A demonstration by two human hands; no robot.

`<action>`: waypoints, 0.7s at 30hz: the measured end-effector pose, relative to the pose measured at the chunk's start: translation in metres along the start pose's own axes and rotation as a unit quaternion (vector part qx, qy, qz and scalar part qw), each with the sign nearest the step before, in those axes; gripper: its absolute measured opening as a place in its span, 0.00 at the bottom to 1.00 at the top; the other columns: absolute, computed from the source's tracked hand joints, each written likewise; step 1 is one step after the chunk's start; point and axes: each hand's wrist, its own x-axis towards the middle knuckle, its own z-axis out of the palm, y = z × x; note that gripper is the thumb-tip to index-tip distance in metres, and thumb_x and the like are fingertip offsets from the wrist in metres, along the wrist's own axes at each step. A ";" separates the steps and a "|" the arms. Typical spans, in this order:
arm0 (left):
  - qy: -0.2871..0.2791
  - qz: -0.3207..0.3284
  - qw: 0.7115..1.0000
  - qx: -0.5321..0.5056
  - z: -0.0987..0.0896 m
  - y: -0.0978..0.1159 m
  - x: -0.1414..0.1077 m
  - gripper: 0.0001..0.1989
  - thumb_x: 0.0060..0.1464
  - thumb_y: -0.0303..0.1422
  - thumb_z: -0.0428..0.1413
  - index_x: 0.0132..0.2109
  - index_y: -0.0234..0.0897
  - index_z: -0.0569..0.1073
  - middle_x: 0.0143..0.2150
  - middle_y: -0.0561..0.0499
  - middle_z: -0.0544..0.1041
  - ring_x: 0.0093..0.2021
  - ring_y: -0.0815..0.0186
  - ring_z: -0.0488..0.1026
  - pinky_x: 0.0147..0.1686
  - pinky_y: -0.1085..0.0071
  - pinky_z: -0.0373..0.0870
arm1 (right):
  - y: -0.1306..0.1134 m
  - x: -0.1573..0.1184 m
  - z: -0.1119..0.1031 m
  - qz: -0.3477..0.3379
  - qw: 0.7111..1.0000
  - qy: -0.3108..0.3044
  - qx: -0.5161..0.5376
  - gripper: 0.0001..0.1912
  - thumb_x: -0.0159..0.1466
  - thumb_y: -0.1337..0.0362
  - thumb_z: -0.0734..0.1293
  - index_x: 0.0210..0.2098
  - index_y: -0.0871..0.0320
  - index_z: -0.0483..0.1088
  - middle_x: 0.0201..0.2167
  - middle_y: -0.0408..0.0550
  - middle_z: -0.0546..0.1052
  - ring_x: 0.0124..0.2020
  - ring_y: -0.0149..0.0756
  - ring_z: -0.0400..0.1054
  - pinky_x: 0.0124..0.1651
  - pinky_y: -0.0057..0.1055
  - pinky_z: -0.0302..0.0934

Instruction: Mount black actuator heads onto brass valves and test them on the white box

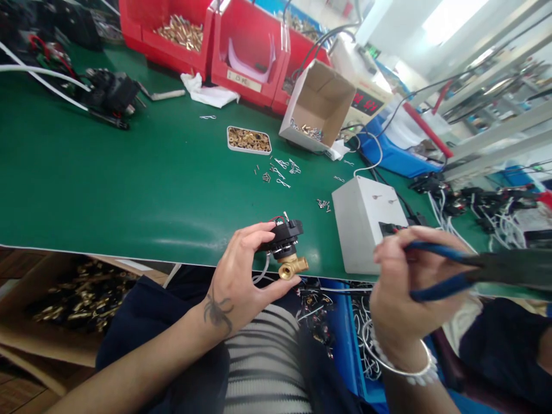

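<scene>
While the left hand (239, 273), partly closed, grips the brass-and-black assembly (284, 252) at the green bench's (150, 184) near edge, the right hand (401, 293) is curled around blue-handled pliers (487, 269). Black housing (290, 230) and brass body (295, 266) appear joined; wire clips (294, 167) lie loose; whether secured, cannot tell.

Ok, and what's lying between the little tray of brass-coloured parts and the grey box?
In the head view, wire clips and small screw-like pieces lie on the green tabletop between the tray and grey box.
</scene>
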 end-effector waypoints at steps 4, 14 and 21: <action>-0.003 -0.002 1.000 0.002 0.000 0.000 0.000 0.29 0.52 0.34 0.68 0.56 0.37 0.64 0.58 0.38 0.74 0.60 0.55 0.73 0.54 0.54 0.77 | 0.003 0.003 -0.004 -0.063 0.966 -0.241 -0.062 0.15 0.65 0.74 0.65 0.49 0.53 0.73 0.37 0.46 0.75 0.33 0.33 0.69 0.35 0.31 0.64; -0.002 0.010 1.000 0.010 0.000 0.001 0.002 0.29 0.53 0.34 0.68 0.57 0.38 0.64 0.58 0.38 0.75 0.60 0.55 0.73 0.55 0.54 0.78 | 0.000 0.001 -0.002 -0.048 0.971 -0.233 -0.031 0.15 0.66 0.72 0.66 0.51 0.53 0.73 0.39 0.47 0.75 0.36 0.35 0.72 0.38 0.32 0.68; -0.003 0.002 1.000 0.003 -0.001 0.001 0.002 0.31 0.51 0.34 0.69 0.57 0.39 0.64 0.58 0.39 0.74 0.60 0.56 0.73 0.52 0.58 0.79 | -0.003 -0.001 0.003 -0.010 0.999 0.002 0.037 0.20 0.66 0.73 0.65 0.54 0.50 0.71 0.42 0.47 0.75 0.38 0.33 0.71 0.41 0.33 0.68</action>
